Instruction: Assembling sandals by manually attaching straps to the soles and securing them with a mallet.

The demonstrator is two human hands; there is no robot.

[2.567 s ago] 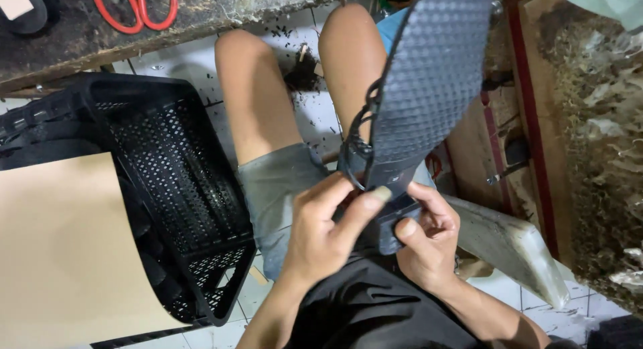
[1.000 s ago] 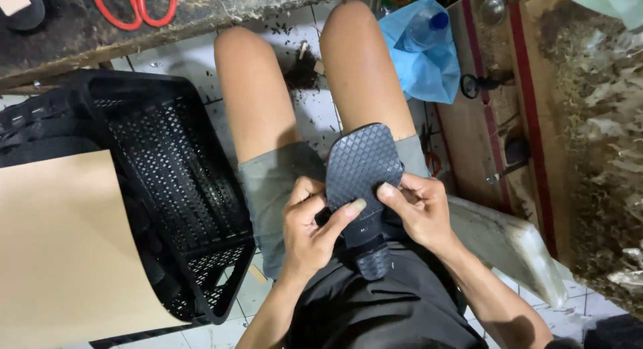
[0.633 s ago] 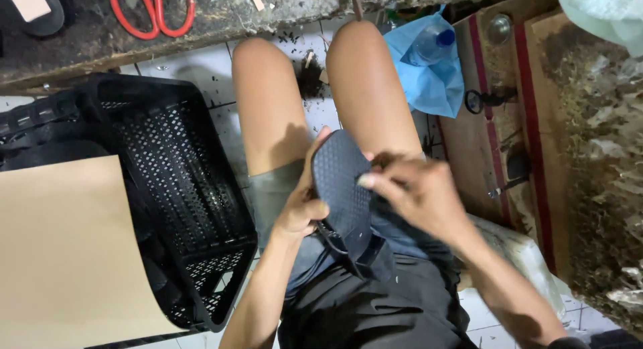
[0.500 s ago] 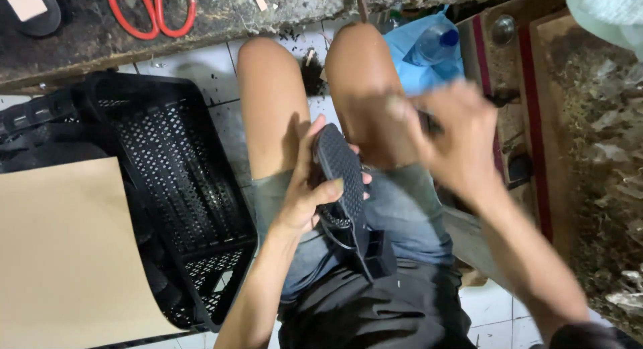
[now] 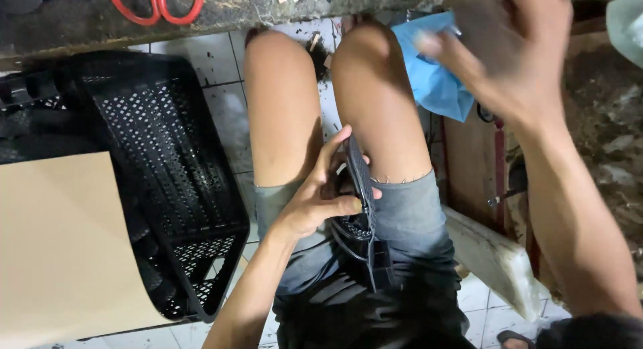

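- Left hand (image 5: 315, 201) closes around the black sandal (image 5: 360, 188), sole edge-on, resting in the lap between the thighs.
- Right hand (image 5: 516, 47) is open and empty, fingers spread, up by the blue bag (image 5: 435, 81), well apart from the sandal.
- Judgement: keep the left-hand grip firm and the straps untwisted while reaching.
- Versus 0.5 s ago: right hand is higher and farther from the sandal; sandal barely moved.

A blue plastic bag (image 5: 435, 81) sits in the upper right of the frame, crumpled and soft, partly hidden behind a blurred hand. A pale translucent bag (image 5: 626, 27) shows at the top right edge, cut off by the frame. A flat tan cardboard sheet (image 5: 60, 242) fills the lower left. No labels, signs or screens are visible.
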